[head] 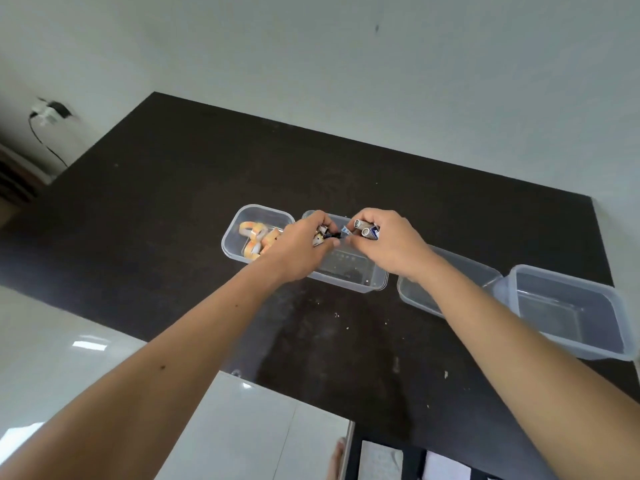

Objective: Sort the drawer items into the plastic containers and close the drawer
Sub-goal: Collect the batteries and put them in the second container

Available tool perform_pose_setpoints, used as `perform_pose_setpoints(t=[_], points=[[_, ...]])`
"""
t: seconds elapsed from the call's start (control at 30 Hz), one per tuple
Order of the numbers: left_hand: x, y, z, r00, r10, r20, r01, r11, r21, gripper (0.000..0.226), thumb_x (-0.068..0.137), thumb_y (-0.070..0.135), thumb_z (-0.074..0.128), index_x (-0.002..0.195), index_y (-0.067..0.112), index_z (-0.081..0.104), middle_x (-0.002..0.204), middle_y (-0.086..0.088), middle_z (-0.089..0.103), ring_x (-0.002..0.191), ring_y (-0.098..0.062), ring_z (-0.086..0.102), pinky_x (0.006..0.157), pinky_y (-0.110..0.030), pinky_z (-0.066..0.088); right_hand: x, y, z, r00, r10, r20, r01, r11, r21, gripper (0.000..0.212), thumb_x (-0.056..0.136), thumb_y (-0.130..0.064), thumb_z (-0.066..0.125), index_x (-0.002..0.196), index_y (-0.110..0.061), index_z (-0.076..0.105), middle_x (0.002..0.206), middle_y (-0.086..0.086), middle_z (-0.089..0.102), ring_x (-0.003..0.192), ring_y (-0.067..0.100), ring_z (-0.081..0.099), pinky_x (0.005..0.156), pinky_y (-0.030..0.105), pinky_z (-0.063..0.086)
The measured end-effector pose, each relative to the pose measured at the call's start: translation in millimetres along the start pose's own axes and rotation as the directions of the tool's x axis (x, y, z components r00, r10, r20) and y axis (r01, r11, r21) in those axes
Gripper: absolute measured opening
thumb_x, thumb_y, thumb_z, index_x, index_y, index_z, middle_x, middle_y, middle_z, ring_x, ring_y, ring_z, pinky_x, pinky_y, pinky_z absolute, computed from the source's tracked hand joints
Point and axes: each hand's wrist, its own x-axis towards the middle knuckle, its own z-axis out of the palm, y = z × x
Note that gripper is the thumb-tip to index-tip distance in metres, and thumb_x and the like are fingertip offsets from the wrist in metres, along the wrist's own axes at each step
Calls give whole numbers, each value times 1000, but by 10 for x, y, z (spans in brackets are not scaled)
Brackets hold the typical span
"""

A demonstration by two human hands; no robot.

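Four clear plastic containers stand in a row on a dark table. The leftmost container holds several orange and white tape rolls. Both hands hover over the second container. My left hand is closed around small items, partly hidden, with a small black piece at its fingertips. My right hand grips two batteries and its fingertips meet the black piece. The drawer is out of view.
The third container lies partly under my right forearm and looks bare inside, as does the fourth container at the right table edge. Crumbs dot the tabletop. A wall socket with a plug and cable sits at far left. White floor tiles show below.
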Motion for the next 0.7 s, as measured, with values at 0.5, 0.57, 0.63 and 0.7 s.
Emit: perform_pose_setpoints(t=[0.5,0.57,0.63,0.7], points=[[154,-89,256,992,-123,-15,123,992,3,31,91,18,82,114,21,62,108,-3,73,92,-21,70,80,-35,58,182,214,255,997,68,30,-68,997,28,20,94,-22,78,112,-28,74,111,-9,72,93,9,67,67,21,46],[154,-98,250,992,-121,-17,121,992,-23,32,90,19,84,113,22,61,111,1,73,99,-17,70,87,-35,59,175,208,233,997,59,46,-61,998,35,24,92,-20,81,112,-31,73,108,-10,72,89,6,66,70,24,50],[145,-94,239,993,-114,-26,112,992,-49,31,90,22,84,113,23,62,116,5,73,108,-12,69,92,-30,55,158,199,204,998,48,39,-49,998,33,26,91,-20,82,113,-31,74,110,-9,72,96,10,67,75,22,52],[130,-82,212,991,-108,-77,101,991,-86,28,90,20,82,111,24,64,115,7,73,107,-11,71,90,-26,53,143,188,168,999,31,18,-31,998,46,25,91,-17,81,113,-27,76,110,-7,75,102,12,70,81,23,54]])
